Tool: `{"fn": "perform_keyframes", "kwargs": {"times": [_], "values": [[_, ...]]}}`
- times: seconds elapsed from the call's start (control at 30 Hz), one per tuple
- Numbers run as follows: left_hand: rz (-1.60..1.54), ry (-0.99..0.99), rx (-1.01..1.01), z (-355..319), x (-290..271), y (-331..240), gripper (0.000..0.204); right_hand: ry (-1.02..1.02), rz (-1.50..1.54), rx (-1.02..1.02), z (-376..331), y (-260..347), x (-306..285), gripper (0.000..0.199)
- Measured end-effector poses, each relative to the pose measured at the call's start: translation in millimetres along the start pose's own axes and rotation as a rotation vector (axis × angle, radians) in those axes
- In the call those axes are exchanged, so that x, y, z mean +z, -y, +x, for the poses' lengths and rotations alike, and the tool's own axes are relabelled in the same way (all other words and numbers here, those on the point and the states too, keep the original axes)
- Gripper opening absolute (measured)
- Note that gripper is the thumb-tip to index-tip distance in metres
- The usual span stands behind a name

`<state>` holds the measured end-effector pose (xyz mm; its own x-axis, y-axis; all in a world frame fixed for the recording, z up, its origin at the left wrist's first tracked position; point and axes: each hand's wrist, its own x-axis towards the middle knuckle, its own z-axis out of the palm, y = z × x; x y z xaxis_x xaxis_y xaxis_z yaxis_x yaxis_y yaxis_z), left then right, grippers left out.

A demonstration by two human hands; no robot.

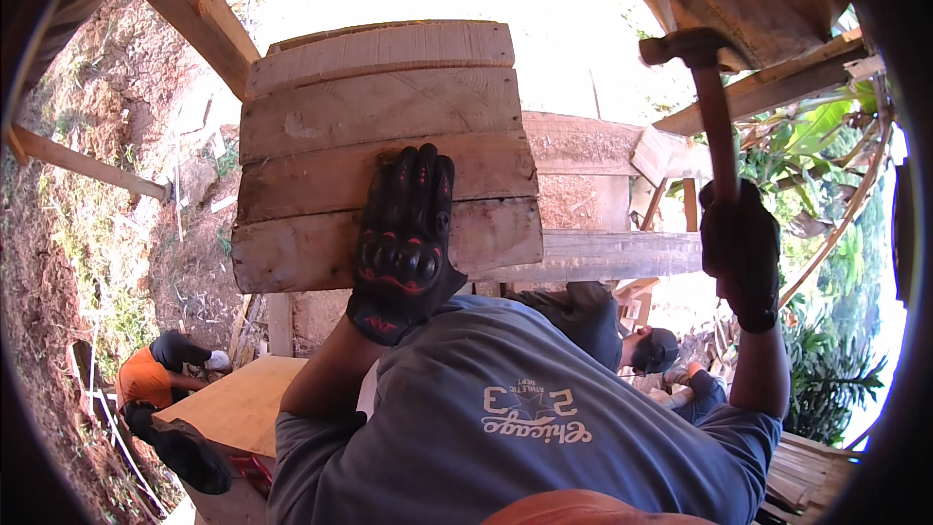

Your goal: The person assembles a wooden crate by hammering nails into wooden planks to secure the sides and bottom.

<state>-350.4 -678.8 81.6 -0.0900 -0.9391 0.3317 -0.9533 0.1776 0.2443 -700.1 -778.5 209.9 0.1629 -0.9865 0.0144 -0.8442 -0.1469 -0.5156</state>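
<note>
A wooden panel (379,107) made of several rough boards side by side is in front of me, with small nail marks near its edges. My left hand (403,243), in a black glove with red trim, lies flat on the lower boards with its fingers stretched out. Raised at the right, my right hand (741,248), also in a black glove, is wrapped round the wooden handle of a claw hammer (717,122). The hammer's dark head (695,46) points up, well apart from the panel.
Long wooden beams (617,255) run rightward behind the panel. Slanting timbers (180,15) stand at the upper left. A plywood sheet (248,403) lies at the lower left, near a person in orange (146,374). Another person in a dark cap (656,350) is at the right, below the beams.
</note>
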Motion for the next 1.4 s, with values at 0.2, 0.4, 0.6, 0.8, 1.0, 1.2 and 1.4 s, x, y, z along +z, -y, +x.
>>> {"fn": "perform_keyframes", "kwargs": {"times": [0.2,0.4,0.6,0.8,1.0,1.2,1.4], "values": [[-0.06,0.028,0.011,6,-4,-4,0.097,0.25,0.07,-0.276,-20,-11,27,0.008],[-0.007,-0.105,0.034,-2,4,5,0.097,0.147,-0.079,-0.182,-6,20,1,0.004],[-0.092,-0.007,0.013,3,-2,2,0.098,0.127,-0.386,-0.591,-17,-15,37,0.014],[-0.026,-0.028,0.001,-2,0,3,0.091,0.152,-0.239,-0.296,-7,-3,22,0.013],[-0.006,-0.013,0.043,1,3,6,0.089,-0.065,0.279,-0.309,-24,-21,43,0.015],[-0.028,-0.026,-0.006,-2,0,3,0.09,0.26,-0.487,-0.497,-18,5,19,0.006],[-0.029,-0.073,0.037,1,6,8,0.086,-0.109,0.742,-0.257,-38,-6,32,0.026]]}}
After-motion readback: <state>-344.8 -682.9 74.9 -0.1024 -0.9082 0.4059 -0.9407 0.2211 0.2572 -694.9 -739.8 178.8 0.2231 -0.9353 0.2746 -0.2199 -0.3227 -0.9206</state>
